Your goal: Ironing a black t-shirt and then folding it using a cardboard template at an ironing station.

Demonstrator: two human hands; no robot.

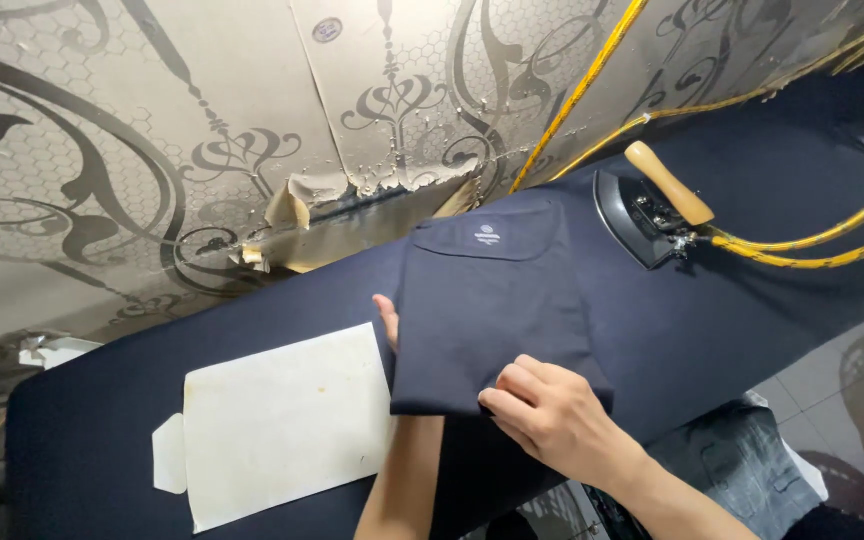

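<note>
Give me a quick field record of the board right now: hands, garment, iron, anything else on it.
surface: dark navy ironing board
garment: folded navy garment with a small pale emblem, lying flat on the board
left hand: left hand mostly hidden under the garment's left edge, thumb showing
right hand: right hand resting on the garment's lower right corner
iron: iron with wooden handle, on the board right of the garment, apart from it
cords: yellow cords running from the iron
card: white card template left of the garment

Single head-worn camera, looking steeply down and close over the dark navy padded worktop, tilted frame, patterned wall beyond
</note>
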